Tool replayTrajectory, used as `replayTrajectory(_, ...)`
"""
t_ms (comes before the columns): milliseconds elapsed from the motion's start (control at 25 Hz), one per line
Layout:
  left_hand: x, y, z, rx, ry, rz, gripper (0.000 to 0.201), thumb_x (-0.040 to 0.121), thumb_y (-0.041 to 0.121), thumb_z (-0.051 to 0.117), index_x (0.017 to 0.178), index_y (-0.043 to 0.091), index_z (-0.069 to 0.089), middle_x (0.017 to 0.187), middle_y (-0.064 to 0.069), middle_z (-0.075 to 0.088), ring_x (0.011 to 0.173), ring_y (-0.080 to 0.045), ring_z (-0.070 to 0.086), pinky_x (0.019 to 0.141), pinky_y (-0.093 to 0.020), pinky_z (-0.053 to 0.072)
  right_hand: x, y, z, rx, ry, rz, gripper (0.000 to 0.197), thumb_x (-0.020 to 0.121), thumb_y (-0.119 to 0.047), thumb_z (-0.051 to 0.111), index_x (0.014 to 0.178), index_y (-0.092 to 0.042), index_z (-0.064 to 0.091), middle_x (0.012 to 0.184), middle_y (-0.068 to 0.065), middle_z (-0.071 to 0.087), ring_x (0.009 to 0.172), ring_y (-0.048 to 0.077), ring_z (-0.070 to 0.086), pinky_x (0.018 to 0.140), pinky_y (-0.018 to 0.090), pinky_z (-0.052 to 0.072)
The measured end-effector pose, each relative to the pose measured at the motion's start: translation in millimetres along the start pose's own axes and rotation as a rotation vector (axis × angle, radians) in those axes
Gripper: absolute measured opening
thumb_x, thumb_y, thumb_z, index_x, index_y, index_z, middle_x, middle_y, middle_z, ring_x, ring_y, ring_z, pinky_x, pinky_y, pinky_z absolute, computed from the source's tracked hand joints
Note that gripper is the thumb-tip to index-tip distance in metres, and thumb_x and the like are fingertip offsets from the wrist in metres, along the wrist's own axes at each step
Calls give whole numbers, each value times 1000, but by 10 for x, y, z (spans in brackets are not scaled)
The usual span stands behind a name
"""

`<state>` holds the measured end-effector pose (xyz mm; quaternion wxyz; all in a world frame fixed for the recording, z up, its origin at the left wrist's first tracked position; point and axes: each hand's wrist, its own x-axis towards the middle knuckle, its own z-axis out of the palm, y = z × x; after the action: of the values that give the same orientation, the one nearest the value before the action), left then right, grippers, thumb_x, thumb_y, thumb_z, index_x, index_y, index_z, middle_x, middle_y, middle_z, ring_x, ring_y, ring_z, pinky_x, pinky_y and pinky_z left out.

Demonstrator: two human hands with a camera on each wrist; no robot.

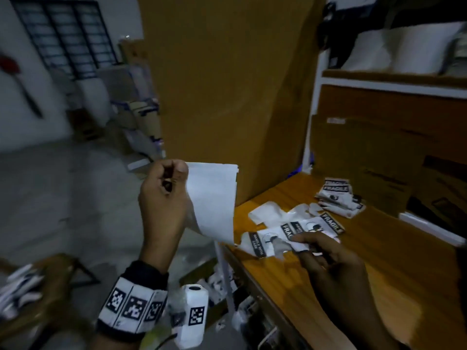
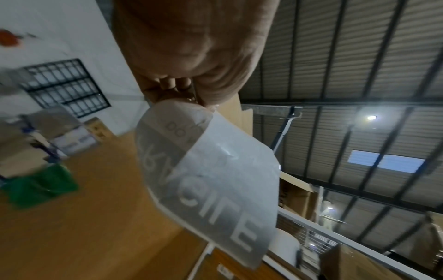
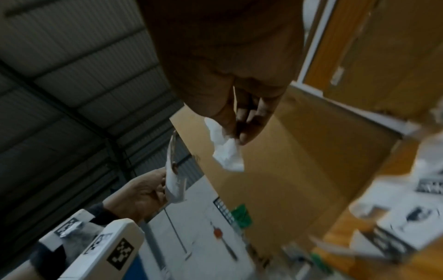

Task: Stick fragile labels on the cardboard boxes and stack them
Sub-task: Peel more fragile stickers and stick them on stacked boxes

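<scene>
The left hand was raised in front of a tall, smooth cardboard box, its thumb and curled fingers pinching the top corner of a fragile label. In the head view the label showed its plain white side, thin and limp, curling at the lower edge; the left wrist view showed the word FRAGILE through the translucent sheet, reversed.

The right hand hung lower, above the near edge of the wooden table, thumb and fingertips closed on a small crumpled scrap of white paper, wrinkled and irregular in outline.

On the glossy orange-brown table, near its front edge, lay loose labels: flat white rectangles with black bands printed FRAGILE and HANDLE WITH CARE, overlapping one another. Blank white scraps of backing lay just behind them. Farther back towards the right sat a small untidy stack of labels, next to flattened brown cardboard leaning against the white shelf frame.

A marker-printed band wrapped the left wrist.
</scene>
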<state>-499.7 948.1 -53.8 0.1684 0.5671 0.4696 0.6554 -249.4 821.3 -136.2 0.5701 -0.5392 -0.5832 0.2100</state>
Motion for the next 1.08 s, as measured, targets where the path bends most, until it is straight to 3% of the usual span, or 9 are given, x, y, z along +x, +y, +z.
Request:
replayTrajectory(80, 50, -244, -400, 34, 68, -26, 11, 104, 27, 59, 100, 19, 65, 94, 13, 68, 86, 2, 61, 79, -18, 48, 32, 153, 405, -1, -180, 93, 13, 98, -22, 70, 90, -31, 76, 85, -11, 76, 78, 12, 71, 70, 45, 58)
replayTrajectory(240, 170, -649, -1137, 148, 185, -46, 9, 104, 20, 58, 100, 14, 62, 87, 9, 63, 74, 6, 55, 74, -10, 43, 7, 857, 1488, -147, -549, 263, 24, 96, -41, 68, 78, -25, 71, 78, -1, 72, 73, 20, 69, 74, 50, 57)
replayTrajectory(320, 204, -878, -1433, 218, 161, -63, 8, 104, 19, 58, 99, 14, 63, 89, 4, 63, 75, 3, 55, 73, -7, 42, 128, 1106, 2103, -212, -717, 392, 11, 97, -27, 65, 89, -30, 71, 82, -5, 66, 70, 7, 64, 74, 31, 57)
replayTrajectory(400, 193, -1114, -1634, 257, 156, -83, 9, 104, 21, 58, 100, 15, 63, 90, 5, 65, 79, 9, 57, 76, -9, 43, 365, 1330, 2687, -379, -771, 457, 18, 101, -13, 58, 113, -11, 71, 99, 6, 69, 80, 8, 61, 67, 16, 47)
replayTrajectory(560, 141, -1517, -1922, 240, 153, -146, 13, 105, 28, 59, 100, 18, 65, 84, 7, 68, 78, -7, 64, 75, -29, 50, 771, 1828, 3607, -681, -813, 272, 30, 100, -12, 55, 128, -4, 63, 129, 19, 63, 117, 37, 61, 96, 39, 50)
replayTrajectory(680, 116, -1744, -2081, 226, 140, -210, 19, 105, 33, 60, 101, 15, 65, 71, -5, 65, 60, -30, 64, 66, -46, 58, 926, 2188, 3979, -821, -824, 171, 17, 95, -14, 63, 112, -8, 64, 123, 13, 65, 110, 31, 66, 89, 35, 52)
replayTrajectory(760, 113, -1873, -2156, 238, 168, -221, 19, 104, 32, 60, 100, 14, 65, 72, -5, 66, 57, -32, 64, 64, -53, 57, 979, 2268, 4057, -834, -715, 133, 12, 94, -20, 65, 98, -8, 67, 110, 16, 69, 99, 31, 69, 81, 33, 51)
replayTrajectory(960, 56, -1940, -2111, 183, 98, -212, 14, 106, 26, 56, 95, 29, 63, 90, 5, 71, 71, -21, 72, 56, -47, 58, 692, 1907, 3939, -466, -414, 287, 30, 98, -23, 59, 81, -3, 71, 83, 21, 72, 81, 39, 71, 70, 39, 51)
replayTrajectory(1080, -5, -1792, -1945, 122, 11, -177, 17, 106, 29, 55, 94, 23, 66, 95, 11, 73, 86, -11, 71, 67, -29, 58, 665, 1190, 3628, 81, -387, 459, 35, 101, -32, 66, 77, -7, 65, 65, 2, 70, 64, 18, 69, 64, 30, 51)
